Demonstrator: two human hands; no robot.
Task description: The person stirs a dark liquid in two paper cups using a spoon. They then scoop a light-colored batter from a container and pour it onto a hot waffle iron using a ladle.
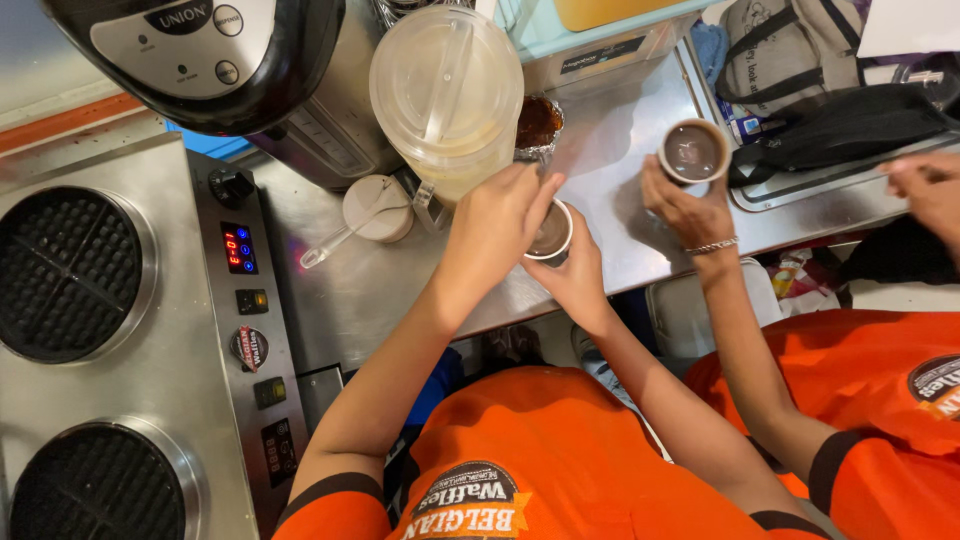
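Both hands meet at a small white cup (550,235) over the steel bench (600,150). Left hand (495,230) covers its rim, fingers pressed together; right hand (575,280) cradles it beneath, fingers mostly hidden.

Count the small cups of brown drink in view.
2. One cup sits between the person's left hand and right hand at the counter edge. A co-worker's hand holds the other cup further right. More may be hidden.

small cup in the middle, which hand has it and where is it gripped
The right hand holds the small paper cup from below and around its side. The left hand rests on its rim from above. The second cup is in a co-worker's hand.
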